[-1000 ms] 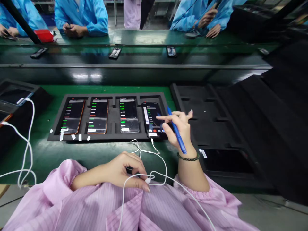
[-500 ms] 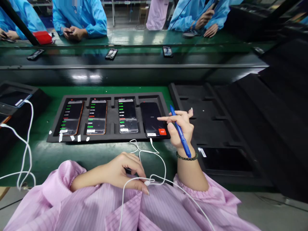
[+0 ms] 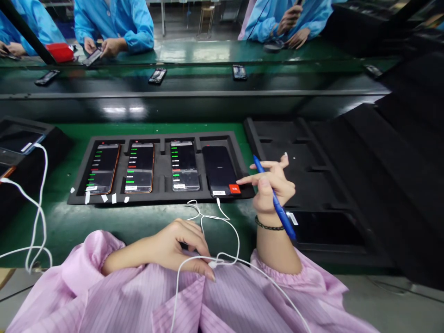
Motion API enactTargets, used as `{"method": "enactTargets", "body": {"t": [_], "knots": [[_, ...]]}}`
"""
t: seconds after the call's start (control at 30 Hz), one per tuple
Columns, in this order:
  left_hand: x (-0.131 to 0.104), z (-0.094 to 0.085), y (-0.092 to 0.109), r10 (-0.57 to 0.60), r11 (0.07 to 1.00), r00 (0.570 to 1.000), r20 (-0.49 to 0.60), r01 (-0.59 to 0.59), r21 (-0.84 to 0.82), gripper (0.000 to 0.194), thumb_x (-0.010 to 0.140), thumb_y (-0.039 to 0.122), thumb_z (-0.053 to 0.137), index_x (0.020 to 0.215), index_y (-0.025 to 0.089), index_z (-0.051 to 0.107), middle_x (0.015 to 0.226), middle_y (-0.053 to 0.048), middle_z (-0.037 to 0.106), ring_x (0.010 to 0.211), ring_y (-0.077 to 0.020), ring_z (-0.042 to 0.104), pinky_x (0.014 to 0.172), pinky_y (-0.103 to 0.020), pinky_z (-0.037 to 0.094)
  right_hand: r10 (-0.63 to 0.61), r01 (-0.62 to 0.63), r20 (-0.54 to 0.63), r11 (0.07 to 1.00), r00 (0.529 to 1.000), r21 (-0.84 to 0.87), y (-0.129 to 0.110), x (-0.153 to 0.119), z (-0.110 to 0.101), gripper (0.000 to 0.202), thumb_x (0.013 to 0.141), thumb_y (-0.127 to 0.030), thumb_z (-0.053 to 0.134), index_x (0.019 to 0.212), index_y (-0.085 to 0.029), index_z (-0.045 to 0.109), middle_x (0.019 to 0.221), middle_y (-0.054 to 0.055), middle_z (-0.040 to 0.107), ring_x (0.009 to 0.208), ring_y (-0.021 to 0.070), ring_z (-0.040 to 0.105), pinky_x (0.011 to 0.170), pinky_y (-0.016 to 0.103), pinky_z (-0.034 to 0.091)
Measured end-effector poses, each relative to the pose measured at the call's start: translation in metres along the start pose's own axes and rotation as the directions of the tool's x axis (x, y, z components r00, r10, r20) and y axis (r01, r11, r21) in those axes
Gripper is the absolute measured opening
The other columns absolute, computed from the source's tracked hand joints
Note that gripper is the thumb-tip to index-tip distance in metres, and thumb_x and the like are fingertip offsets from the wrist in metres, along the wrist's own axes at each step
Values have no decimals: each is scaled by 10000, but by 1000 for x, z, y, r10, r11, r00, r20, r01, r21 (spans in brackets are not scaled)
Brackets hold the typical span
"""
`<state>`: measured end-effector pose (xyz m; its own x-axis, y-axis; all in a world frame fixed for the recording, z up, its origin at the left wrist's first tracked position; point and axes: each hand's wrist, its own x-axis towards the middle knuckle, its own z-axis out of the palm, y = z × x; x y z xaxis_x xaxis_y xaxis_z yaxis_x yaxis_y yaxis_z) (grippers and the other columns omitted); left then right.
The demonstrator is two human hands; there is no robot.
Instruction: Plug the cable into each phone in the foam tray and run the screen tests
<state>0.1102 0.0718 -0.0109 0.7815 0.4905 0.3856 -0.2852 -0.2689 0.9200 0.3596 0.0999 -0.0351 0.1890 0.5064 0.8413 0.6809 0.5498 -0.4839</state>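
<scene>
A black foam tray point(image 3: 79, 196) holds several phones, three showing lists of green, white and red text. The rightmost phone point(image 3: 219, 169) has a dark screen with a red square point(image 3: 235, 189) at its lower right corner. My right hand point(image 3: 274, 187) has a blue pen point(image 3: 277, 206) tucked in its grip. Its index finger stretches to the edge of the red square; contact is unclear. Low in front of my body, my left hand point(image 3: 180, 247) pinches a white cable point(image 3: 217, 262) near a connector. Another white plug point(image 3: 218, 201) is at that phone's bottom edge.
At right, a second foam tray point(image 3: 253, 132) holds a dark phone point(image 3: 326, 229). Cabled phones point(image 3: 21, 138) rest on a black block at left. A raised ledge with a phone part point(image 3: 239, 72) runs behind. Co-workers in blue sleeves point(image 3: 138, 27) work across the bench.
My right hand and the pen have moved right and slightly down, the fingertip going from mid-screen to the red square. Across the bench, a co-worker's hands now tilt a phone. My left hand stays still.
</scene>
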Motion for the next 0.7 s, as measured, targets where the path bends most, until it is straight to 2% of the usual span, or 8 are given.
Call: {"method": "enactTargets", "body": {"t": [0.1, 0.27, 0.4, 0.47, 0.6, 0.7], "knots": [[0, -1, 0, -7, 1000, 1000, -6, 7, 27, 390, 852, 461, 761, 651, 134, 689, 625, -54, 728, 529, -89, 588, 589, -247, 436, 25, -25, -25, 1000, 999, 5, -4, 1, 0, 407, 927, -317, 457, 580, -274, 666, 468, -27, 478, 682, 200, 606, 1210, 622, 202], [-1, 1, -6, 52, 999, 996, -69, -51, 14, 404, 850, 479, 762, 654, 135, 679, 620, -46, 720, 520, -78, 575, 600, -242, 434, 30, -31, -20, 999, 999, -16, -5, 1, 0, 406, 912, -309, 443, 563, -278, 647, 452, -17, 456, 670, 211, 610, 1214, 612, 212], [-4, 2, -11, -71, 997, 996, -50, 70, -10, 463, 802, 560, 776, 624, 143, 679, 603, -49, 707, 519, -91, 580, 597, -250, 446, 4, -4, -10, 1000, 1000, -18, -3, 0, 0, 386, 887, -287, 450, 539, -265, 617, 473, -30, 490, 668, 202, 619, 1216, 618, 216], [-4, 2, -11, -92, 995, 993, -70, 90, -32, 476, 789, 577, 780, 614, 146, 684, 588, -52, 699, 525, -102, 594, 592, -251, 455, -27, 27, 17, 1000, 999, 6, -1, 0, -1, 349, 868, -283, 479, 553, -266, 629, 508, -44, 519, 686, 195, 635, 1220, 625, 206], [-2, 0, -7, -76, 997, 995, -59, 74, -38, 400, 808, 489, 802, 648, 138, 696, 618, -56, 718, 527, -99, 598, 597, -246, 473, -31, 33, 135, 999, 990, -8, 1, 1, -1, 361, 852, -333, 529, 514, -247, 622, 653, -20, 634, 709, 200, 663, 1224, 644, 197], [-2, -1, -6, -29, 999, 997, -76, 26, -48, 360, 816, 437, 810, 660, 135, 692, 624, -49, 721, 523, -89, 593, 592, -235, 468, 19, -17, 76, 1000, 997, -22, -1, 1, 0, 395, 872, -374, 487, 524, -261, 635, 566, -22, 603, 681, 209, 654, 1216, 650, 216]]}}
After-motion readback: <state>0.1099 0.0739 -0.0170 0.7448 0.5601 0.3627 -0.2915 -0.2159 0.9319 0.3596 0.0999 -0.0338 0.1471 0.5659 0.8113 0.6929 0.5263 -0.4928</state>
